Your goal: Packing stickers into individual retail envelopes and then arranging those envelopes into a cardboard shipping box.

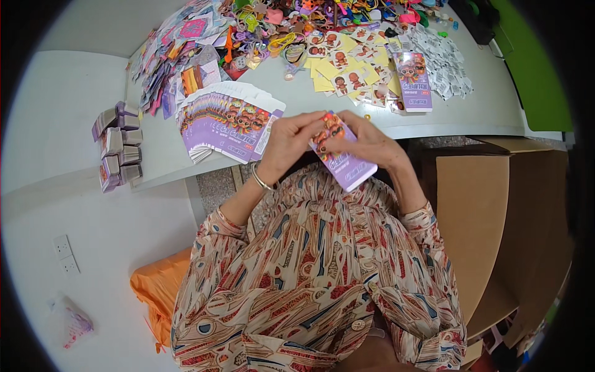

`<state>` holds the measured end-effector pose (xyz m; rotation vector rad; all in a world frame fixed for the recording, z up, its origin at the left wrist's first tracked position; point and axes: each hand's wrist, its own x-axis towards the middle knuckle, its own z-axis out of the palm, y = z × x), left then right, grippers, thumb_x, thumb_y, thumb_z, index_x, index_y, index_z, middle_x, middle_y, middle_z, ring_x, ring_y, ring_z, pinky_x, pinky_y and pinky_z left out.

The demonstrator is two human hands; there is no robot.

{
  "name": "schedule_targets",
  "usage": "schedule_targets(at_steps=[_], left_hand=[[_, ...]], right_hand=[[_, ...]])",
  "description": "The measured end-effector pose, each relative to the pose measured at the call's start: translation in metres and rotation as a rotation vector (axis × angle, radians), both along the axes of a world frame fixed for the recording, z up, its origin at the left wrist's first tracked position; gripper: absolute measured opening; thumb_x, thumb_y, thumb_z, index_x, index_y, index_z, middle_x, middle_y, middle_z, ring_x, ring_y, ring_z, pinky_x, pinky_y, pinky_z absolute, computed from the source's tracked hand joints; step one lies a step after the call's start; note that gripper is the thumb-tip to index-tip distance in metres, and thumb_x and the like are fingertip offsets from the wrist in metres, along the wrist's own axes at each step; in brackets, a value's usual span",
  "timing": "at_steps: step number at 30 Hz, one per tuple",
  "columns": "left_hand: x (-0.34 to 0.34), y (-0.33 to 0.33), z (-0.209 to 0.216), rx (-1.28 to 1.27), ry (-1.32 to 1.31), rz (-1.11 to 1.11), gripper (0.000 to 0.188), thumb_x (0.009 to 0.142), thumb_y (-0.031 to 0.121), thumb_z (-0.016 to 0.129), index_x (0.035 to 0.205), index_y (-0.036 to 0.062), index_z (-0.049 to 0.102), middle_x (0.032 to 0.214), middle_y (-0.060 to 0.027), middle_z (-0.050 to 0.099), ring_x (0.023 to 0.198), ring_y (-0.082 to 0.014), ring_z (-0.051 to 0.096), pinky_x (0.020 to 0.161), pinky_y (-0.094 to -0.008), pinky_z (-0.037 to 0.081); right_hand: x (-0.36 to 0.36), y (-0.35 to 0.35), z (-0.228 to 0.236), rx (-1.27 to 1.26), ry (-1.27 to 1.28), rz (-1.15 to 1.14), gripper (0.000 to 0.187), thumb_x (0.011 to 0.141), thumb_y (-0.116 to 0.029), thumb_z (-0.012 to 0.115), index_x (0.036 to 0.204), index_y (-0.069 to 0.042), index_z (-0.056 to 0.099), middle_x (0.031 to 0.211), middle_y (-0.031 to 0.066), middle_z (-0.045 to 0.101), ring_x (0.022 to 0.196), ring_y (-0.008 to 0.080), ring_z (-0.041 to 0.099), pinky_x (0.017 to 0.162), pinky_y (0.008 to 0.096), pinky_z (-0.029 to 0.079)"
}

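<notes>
Patterned sleeves come up from the lower edge, both hands meeting over the near rim of the white surface (471,105). Far left, on a lower white ledge, small purple folded boxes (118,146) sit in short stacks, looks like finished pieces, so some work seems done. Next right, a fanned pile of flat purple cartons (226,124) with cartoon doll faces lies at the surface edge, seemingly still unfolded, so plenty appears left. Left hand (286,144), bangle on the wrist, fingers curled closed around the top end of a purple box (347,162). Right hand (367,141) also closed on that box, pinching its upper end; box tilts down toward the body, just off the surface edge, flap end hidden by fingers so cannot tell if sealed. Behind, yellow doll cards (344,68) scattered mid-surface, colourful trinkets (279,28) at the back, one upright-printed purple box (413,80) lying flat, white sachets (443,59) to its right. Brown cardboard cartons (474,211) stand far right, below the surface.
</notes>
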<state>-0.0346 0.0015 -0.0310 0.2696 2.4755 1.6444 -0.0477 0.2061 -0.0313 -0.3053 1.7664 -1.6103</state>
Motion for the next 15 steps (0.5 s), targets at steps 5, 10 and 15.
schedule_targets(at_steps=[5,10,15], left_hand=[[-0.014,-0.007,0.007,0.548,-0.468,0.240,0.026,0.092,0.013,0.061,0.114,-0.0011,0.066,0.103,-0.0074,0.070,0.088,-0.0114,0.065,0.072,-0.0271,0.056],[-0.010,0.007,-0.014,0.927,-0.758,0.075,0.032,0.094,0.010,0.056,0.121,-0.0053,0.057,0.112,-0.0146,0.065,0.096,-0.0213,0.067,0.082,-0.0343,0.058],[-0.011,0.015,-0.006,0.678,-0.568,-0.038,0.033,0.094,0.011,0.056,0.124,-0.0031,0.056,0.111,-0.0117,0.065,0.094,-0.0159,0.065,0.084,-0.0297,0.055]], right_hand=[[-0.010,0.029,-0.005,-0.334,-0.092,-0.333,0.071,0.083,-0.023,0.067,0.141,-0.006,0.031,0.125,0.0091,0.049,0.102,0.0196,0.055,0.087,0.0338,0.050],[0.021,-0.014,-0.005,0.042,0.608,-0.347,0.111,0.061,-0.033,0.089,0.143,0.000,0.023,0.137,0.0206,0.043,0.119,0.0307,0.051,0.096,0.0414,0.046],[0.018,-0.013,-0.010,0.116,0.624,-0.554,0.086,0.070,-0.020,0.083,0.135,0.006,0.034,0.107,0.0199,0.062,0.096,0.0266,0.063,0.079,0.0366,0.053]])
